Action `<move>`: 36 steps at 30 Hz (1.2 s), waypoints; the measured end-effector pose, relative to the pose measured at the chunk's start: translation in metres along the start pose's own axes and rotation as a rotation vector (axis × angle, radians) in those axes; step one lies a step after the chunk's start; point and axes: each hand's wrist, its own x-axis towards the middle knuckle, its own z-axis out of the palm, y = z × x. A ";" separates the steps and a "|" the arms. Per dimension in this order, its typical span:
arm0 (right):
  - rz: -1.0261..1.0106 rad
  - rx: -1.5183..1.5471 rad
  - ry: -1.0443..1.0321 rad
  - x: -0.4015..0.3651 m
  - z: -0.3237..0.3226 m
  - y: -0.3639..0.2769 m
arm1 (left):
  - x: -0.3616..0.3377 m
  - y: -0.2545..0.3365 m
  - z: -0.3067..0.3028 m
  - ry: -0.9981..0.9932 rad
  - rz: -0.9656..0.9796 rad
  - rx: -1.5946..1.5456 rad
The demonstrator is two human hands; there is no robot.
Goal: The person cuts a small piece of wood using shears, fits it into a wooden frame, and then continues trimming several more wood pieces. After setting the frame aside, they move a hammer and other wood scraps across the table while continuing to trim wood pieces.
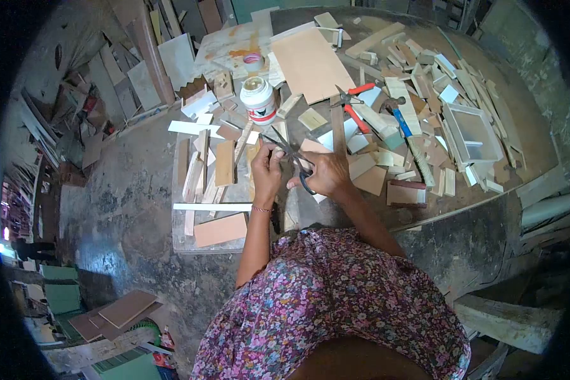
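Note:
My right hand (328, 173) is closed round the handles of dark scissors (303, 174), whose parted blades point up and to the left. Just left of the blades, my left hand (266, 170) is held in a pinch, its fingertips right beside them; I cannot tell what it holds. Both hands are over the near part of the worktable, in front of a white glue jar (258, 101) with its top open. Left of my left hand lies a flat wooden block (225, 163). A narrow wooden strip (339, 130) runs beyond my right hand.
Red-handled pincers (354, 106) and a blue-handled hammer (401, 120) lie among wood offcuts on the right. A large tan board (306, 63) and a tape roll (253, 61) are at the back. A shallow tray (473, 134) stands far right, a pinkish board (221, 230) near left.

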 end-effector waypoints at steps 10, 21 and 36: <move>0.097 0.058 0.099 -0.001 0.008 0.015 | 0.000 0.003 0.009 -0.054 -0.078 -0.258; -0.016 -0.075 0.081 0.000 -0.004 -0.004 | -0.002 0.003 0.005 -0.027 -0.072 -0.187; 0.013 -0.171 0.036 0.002 0.001 0.000 | 0.005 0.002 0.006 -0.081 -0.079 -0.219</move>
